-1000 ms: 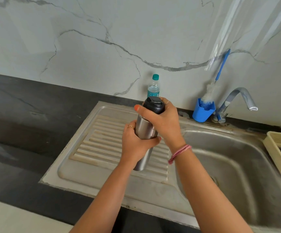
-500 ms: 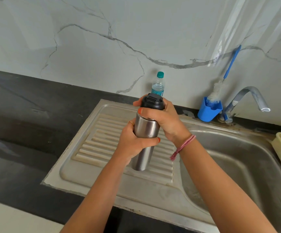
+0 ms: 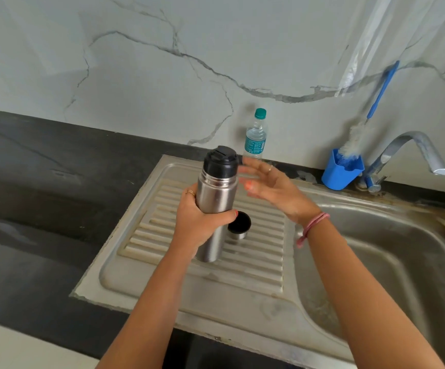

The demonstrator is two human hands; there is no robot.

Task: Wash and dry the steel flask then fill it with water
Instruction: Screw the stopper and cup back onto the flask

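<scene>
Marble wall behind, dark table [image 3: 29, 182] around the sink's drainboard [image 3: 216, 262], our landmark. Above it, our left hand [image 3: 197, 222] grips the steel flask [image 3: 216, 203], black stopper on; its cup [image 3: 238, 226] rests on the ridges. Our right hand [image 3: 269, 187] hovers loose and empty. Washing hasn't begun. Beyond: water bottle [image 3: 255, 137], brush holder [image 3: 342, 170], tap [image 3: 413, 153]; nothing blocks us.

flask: brushed steel flask [image 3: 217, 206], upright above the ribbed drainboard, left of the basin
stopper: black stopper [image 3: 222, 161], on the neck
cup lid: steel cup lid [image 3: 239, 225], mouth up, just right of the flask
</scene>
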